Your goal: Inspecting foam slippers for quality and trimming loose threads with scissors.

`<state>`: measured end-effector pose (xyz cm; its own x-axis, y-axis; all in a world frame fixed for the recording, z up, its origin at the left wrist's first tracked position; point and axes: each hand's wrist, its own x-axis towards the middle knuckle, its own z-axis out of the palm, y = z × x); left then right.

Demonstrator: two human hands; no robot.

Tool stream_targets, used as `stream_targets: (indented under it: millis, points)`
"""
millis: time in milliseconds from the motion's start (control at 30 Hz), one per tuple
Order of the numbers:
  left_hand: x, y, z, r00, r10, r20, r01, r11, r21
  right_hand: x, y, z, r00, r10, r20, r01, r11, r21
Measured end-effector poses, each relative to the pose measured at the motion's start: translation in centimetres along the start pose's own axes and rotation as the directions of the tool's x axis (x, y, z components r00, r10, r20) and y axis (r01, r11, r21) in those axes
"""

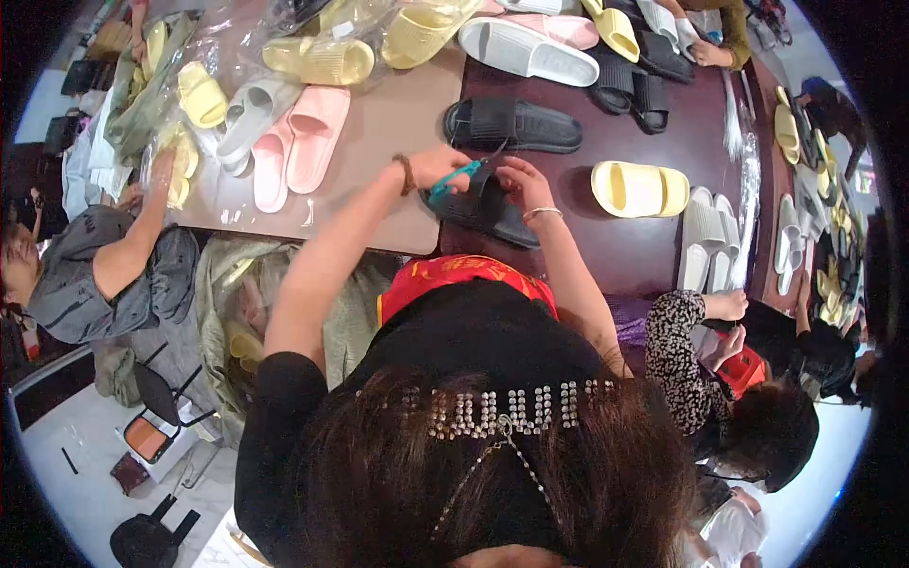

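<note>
2 hands close in: the left hand (pixel 437 168) grips teal scissors (pixel 462 177); the right hand (pixel 526 187) curls nearby, and whether it pinches anything, I can't tell. Careful, a slip of those blades could nick fingers or strap! The near black slipper (pixel 494 216), glossy and partly covered, lies beneath, at the dark table's (pixel 630 248) near edge.

Single fisheye head view, downward from above, near both hands (pixel 437 170) (pixel 525 186) and table (pixel 630 244).
</note>
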<state>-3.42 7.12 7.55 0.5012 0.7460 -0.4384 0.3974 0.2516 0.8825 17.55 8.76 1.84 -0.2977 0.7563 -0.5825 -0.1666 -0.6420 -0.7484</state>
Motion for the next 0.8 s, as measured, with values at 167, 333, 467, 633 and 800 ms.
stream_targets:
  millis: [167,333,467,633,800]
  points:
    - [4.0,1.0,-2.9,0.933,-0.246,0.262,0.146,0.925,0.350,-0.9,-0.2,0.2,0.995,-0.062,0.080,0.069,0.994,-0.089]
    - [6.7,1.8,-2.0,0.923,-0.223,0.313,0.090,0.918,0.386,-1.1,0.5,-0.2,0.996,-0.080,0.045,0.088,0.977,-0.195]
    - [6.8,1.1,-1.1,0.962,0.225,0.155,-0.272,0.814,0.514,-1.6,0.7,-0.5,0.987,-0.143,0.068,0.156,0.955,-0.253]
    - [2.5,2.3,-3.3,0.953,0.252,-0.166,-0.226,0.961,0.162,-4.5,0.7,1.0,0.949,-0.105,0.298,0.236,0.863,-0.446]
    - [-3.5,-2.5,-5.5,0.930,0.035,-0.367,-0.031,0.999,0.016,-9.8,-0.5,8.0,0.565,0.152,0.811,0.232,0.914,-0.333]
